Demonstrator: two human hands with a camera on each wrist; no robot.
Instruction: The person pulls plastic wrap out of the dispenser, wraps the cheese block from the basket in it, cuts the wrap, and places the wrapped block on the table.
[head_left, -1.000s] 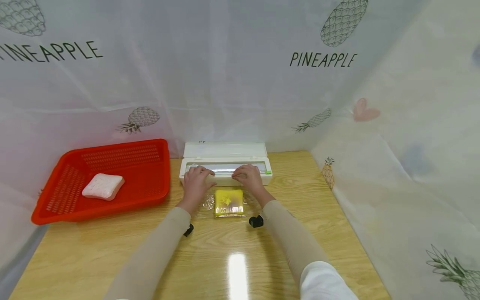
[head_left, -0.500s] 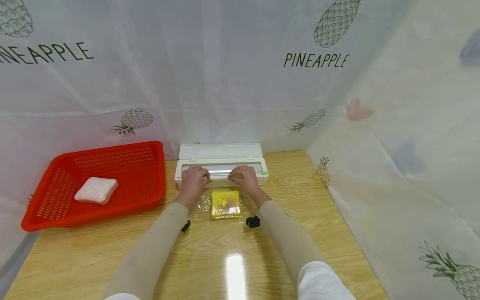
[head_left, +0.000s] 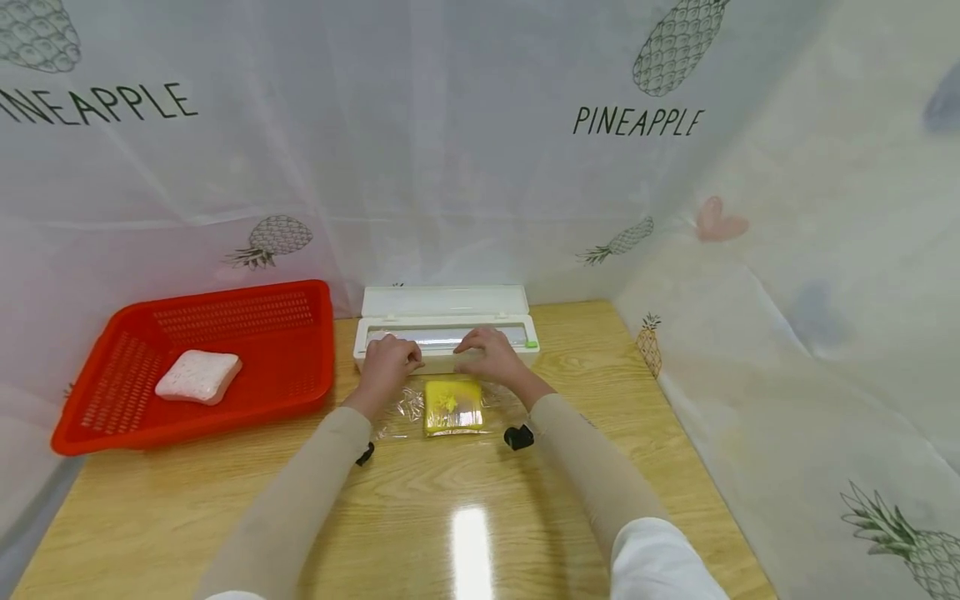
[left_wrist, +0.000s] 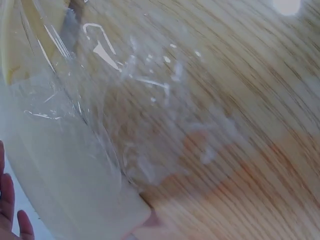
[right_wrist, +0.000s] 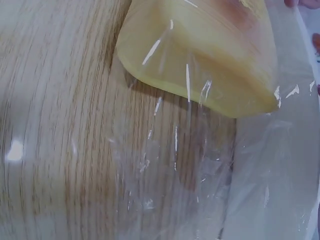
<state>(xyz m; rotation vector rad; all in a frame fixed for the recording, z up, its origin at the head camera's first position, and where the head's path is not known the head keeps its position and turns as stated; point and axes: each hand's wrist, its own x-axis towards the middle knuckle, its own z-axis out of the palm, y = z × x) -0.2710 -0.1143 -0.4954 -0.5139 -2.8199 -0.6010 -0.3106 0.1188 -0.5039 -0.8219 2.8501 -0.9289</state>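
Observation:
A white cling film box (head_left: 447, 363) stands lid-up at the back of the table. My left hand (head_left: 388, 365) is at its front edge, left of the middle, with finger and thumb tips together at the film. Just right of it, my right hand (head_left: 491, 357) is over the same edge, thumb and forefinger apart. Clear cling film (left_wrist: 150, 115) comes from the box toward me and covers a yellow toast-shaped block (head_left: 454, 407) on the table. The block's yellow side (right_wrist: 185, 75) shows through wrinkled film in the right wrist view. A few fingertips (left_wrist: 7, 197) appear at the left wrist view's edge.
A red plastic basket (head_left: 318, 387) stands to the left, holding a white toast-shaped block (head_left: 198, 375). The box has a green slider (head_left: 532, 344) at its right end. A pineapple-print sheet (head_left: 450, 167) hangs behind the wooden table (head_left: 420, 517).
The right hand's thumb and fingertips have come apart, and its wrist has shifted slightly right. The left hand's finger and thumb tips have closed together. The box and the yellow block stay put.

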